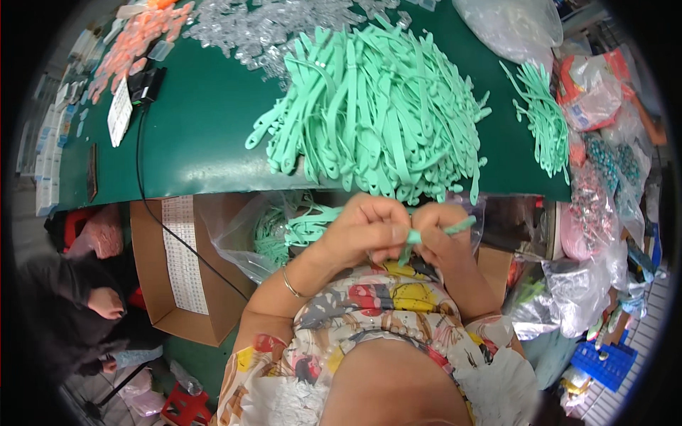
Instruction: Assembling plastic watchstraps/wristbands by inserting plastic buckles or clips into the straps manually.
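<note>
In front of my body, just below the table's near edge, both hands are closed on one mint-green rubbery strap (460,226). My left hand (371,226) pinches it between thumb and fingers. My right hand (446,238) grips it close beside the left, with one end sticking out past the fingers. Part of the strap is hidden by my fingers. Just beyond my hands, a large heap of the same green straps (383,106) covers the middle of the table, some with slotted or rounded ends hanging over the edge.
Clear plastic pieces (249,32) and orange pieces (142,35) lie on the green table (206,135). A smaller strap bundle (543,117) is at right. Below are a clear bag of straps (270,238), a cardboard box (153,284) and a black cable (181,241). A person's hand (105,303) shows left.
</note>
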`<state>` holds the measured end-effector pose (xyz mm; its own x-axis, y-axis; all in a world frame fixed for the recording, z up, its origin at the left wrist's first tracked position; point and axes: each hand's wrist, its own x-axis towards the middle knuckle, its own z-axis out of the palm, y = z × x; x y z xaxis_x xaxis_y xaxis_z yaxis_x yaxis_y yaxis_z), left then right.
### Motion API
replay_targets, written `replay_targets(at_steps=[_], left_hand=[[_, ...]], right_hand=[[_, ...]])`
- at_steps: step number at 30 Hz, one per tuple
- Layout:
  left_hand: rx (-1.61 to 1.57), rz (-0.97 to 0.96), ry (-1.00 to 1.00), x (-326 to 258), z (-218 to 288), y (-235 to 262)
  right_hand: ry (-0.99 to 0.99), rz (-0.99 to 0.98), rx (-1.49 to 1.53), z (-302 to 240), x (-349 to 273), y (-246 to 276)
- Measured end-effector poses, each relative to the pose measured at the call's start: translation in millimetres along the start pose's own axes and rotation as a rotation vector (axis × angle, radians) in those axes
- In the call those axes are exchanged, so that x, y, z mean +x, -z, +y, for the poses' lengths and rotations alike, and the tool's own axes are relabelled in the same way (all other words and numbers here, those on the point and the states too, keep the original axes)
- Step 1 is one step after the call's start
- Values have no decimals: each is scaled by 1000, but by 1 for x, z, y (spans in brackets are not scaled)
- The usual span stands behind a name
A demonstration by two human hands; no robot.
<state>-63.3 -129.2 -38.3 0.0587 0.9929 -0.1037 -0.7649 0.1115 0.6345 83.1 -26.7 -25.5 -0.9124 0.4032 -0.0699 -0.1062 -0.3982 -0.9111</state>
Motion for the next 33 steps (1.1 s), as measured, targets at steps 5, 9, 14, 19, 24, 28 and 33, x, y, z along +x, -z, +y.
replay_targets(at_steps=[5,9,14,19,24,28,33], left_hand=[[249,148,5,1,7,-9],[336,162,-8,-2,5,-10],[423,134,-44,-5,0,-1],[140,34,7,0,-2,3],[-93,161,-132,0,-10,-2],[-270,303,-209,0,-15,-11],[-110,141,-372,2,-6,-8]], right_hand=[[413,52,-777,-17,16,-6],[555,97,-759,-7,15,2],[412,107,-594,8,9,10],[409,101,-400,13,8,12],[499,171,-542,8,7,14],[342,175,-623,1,1,7],[222,127,-613,5,6,8]])
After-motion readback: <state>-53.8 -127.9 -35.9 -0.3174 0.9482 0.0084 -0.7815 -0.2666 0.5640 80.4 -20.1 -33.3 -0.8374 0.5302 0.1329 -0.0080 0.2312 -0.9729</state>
